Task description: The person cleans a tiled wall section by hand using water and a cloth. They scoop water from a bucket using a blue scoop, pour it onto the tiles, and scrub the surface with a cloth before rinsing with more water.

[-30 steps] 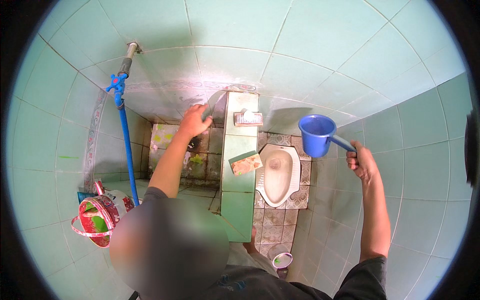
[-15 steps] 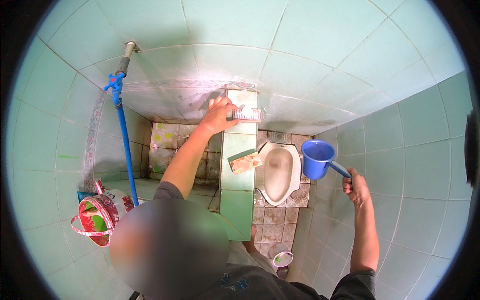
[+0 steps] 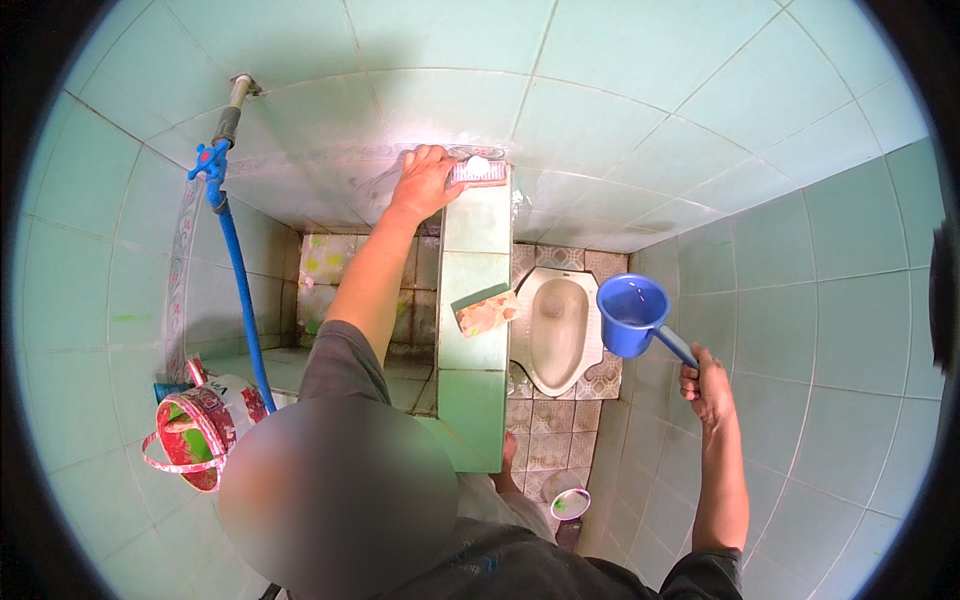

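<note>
At the far end of the tiled ledge [image 3: 475,275], against the wall, my left hand [image 3: 424,182] is closed on the end of a small scrub brush [image 3: 480,172]. Its pale bristles show, with a white lump on top. Out to the right, my right hand [image 3: 708,385] grips the grey-blue handle of a blue water dipper [image 3: 633,318]. The dipper hangs in the air beside the squat toilet [image 3: 556,330], its opening upward and what looks like some water inside. An orange and white packet [image 3: 487,314] lies on the middle of the ledge.
Left of the ledge is a sunken tiled basin [image 3: 395,318] with stained tiles. A blue tap [image 3: 211,160] on a pipe has a blue hose [image 3: 245,290] running down. A red and white bucket [image 3: 192,430] stands at lower left. A small white container [image 3: 570,503] is on the floor.
My left hand has moved the brush farther away along the ledge, up to the wall. My right hand and the dipper have shifted only slightly relative to the toilet.
</note>
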`<state>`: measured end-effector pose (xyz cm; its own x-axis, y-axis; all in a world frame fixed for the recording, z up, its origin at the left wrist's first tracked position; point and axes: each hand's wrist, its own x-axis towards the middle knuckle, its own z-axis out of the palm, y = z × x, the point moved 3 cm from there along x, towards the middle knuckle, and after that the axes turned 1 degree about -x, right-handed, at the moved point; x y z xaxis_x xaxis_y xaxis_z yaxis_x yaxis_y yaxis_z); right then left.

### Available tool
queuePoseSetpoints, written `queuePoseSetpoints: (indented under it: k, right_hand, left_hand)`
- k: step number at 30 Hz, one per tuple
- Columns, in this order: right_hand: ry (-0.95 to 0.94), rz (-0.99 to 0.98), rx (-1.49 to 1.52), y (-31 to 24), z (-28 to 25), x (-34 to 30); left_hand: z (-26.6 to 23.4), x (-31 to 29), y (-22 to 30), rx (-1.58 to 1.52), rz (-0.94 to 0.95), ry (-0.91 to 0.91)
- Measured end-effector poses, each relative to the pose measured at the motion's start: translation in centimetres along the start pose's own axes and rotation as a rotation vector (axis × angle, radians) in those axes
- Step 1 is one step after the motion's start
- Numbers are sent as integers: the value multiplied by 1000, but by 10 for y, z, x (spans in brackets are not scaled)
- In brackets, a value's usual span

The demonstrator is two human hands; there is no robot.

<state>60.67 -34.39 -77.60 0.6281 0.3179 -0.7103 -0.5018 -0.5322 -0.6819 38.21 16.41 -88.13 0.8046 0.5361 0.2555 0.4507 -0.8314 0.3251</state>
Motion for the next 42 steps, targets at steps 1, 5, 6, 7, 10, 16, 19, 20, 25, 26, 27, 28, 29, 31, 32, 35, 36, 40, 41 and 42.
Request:
queuePoseSetpoints:
  k: [1, 5, 6, 7, 10, 16, 19, 20, 25, 26, 27, 28, 29, 31, 32, 35, 36, 40, 41, 42]
  right_hand:
    - [-1, -7, -13, 0, 3, -6]
    - [10, -37, -114, 0, 7, -33]
    - [8, -55, -149, 3, 10, -41]
    - [1, -67, -182, 2, 16, -50]
    - [-3, -103, -290, -4, 33, -81]
    - [-67, -181, -409, -13, 77, -135]
    - [-77, -330, -577, -11, 95, -147]
    - [-71, -393, -634, -9, 101, -149]
    - [6, -633, -835, -24, 146, -173]
    - [-3, -661, -802, -22, 146, -171]
    - [-12, -690, -769, -20, 145, -166]
    - [-19, -713, -735, -18, 143, -162]
    - [-27, -662, -681, -17, 141, -159]
    - [-49, -560, -574, -14, 136, -153]
    - [-49, -541, -573, -12, 132, -151]
    - [-36, -471, -558, -1, 110, -142]
    - [-31, -443, -546, 8, 98, -138]
    - [-42, -305, -440, 22, 79, -145]
    - [-32, -283, -424, 26, 73, -145]
    - [-30, -264, -407, 33, 67, -144]
  left_hand:
    - [0, -5, 2, 4, -48, 89]
    - [-3, -44, 42, -44, -125, 93]
    - [-11, -64, 59, -62, -118, 15]
    - [-15, -87, 76, -118, -59, -62]
    - [-37, -139, 139, -200, -15, -420]
    - [16, -190, 158, 0, 12, -205]
    - [11, -186, 172, 7, 98, -210]
    - [8, -185, 177, 44, 137, -203]
    - [24, -188, 165, 0, 78, -117]
    - [26, -179, 157, 22, 72, -60]
    - [27, -167, 147, 46, 65, -3]
    - [29, -155, 139, 65, 60, 50]
    - [22, -142, 133, 2, -7, 31]
    - [14, -126, 124, -122, -148, -11]
    - [17, -131, 124, -111, -118, 3]
    - [21, -162, 139, -72, -34, -112]
    - [20, -179, 147, -82, 12, -112]
    - [13, -190, 138, 56, 137, -80]
    - [11, -166, 128, 136, 156, -52]
    - [9, -144, 116, 222, 171, -22]
